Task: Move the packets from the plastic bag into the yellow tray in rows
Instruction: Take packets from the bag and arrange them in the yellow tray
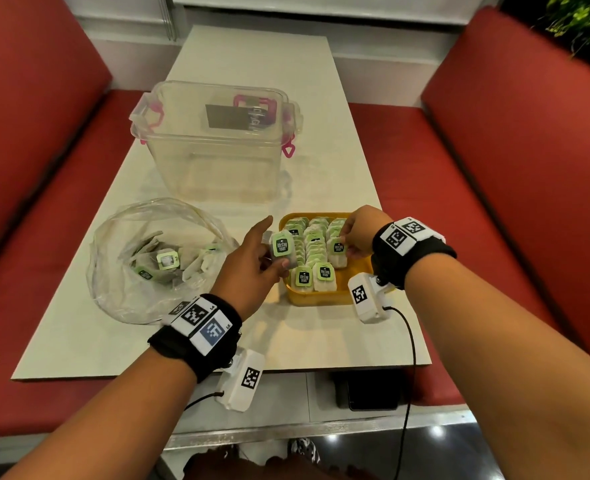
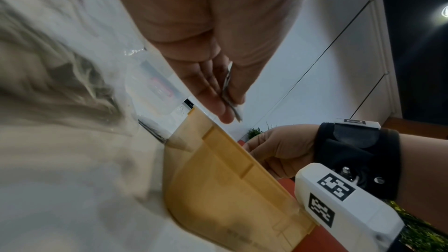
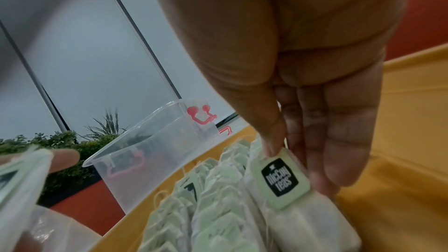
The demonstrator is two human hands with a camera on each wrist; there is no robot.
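Rectangular yellow plastic tray [image 1: 316, 299] mostly filled in rows; crumpled clear plastic bag [image 1: 113, 271] still held several green-tagged tea packets [image 1: 167, 260]. Left hand [image 1: 252, 268] pinched one packet [image 1: 283, 249]; right hand [image 1: 359, 233] pinched a row-end packet [image 1: 337, 252].

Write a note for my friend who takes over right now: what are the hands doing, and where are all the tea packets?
Left hand holds one tea packet just beside the yellow tray, not yet placed.
Right hand pinches a packet in the right-hand row inside the tray, setting it in line.
Done: three rows of packets already stand in the tray.
Left: several packets still lie in the plastic bag on the table. Place the held one, then keep fetching from the bag.
The clear box behind holds no packets.
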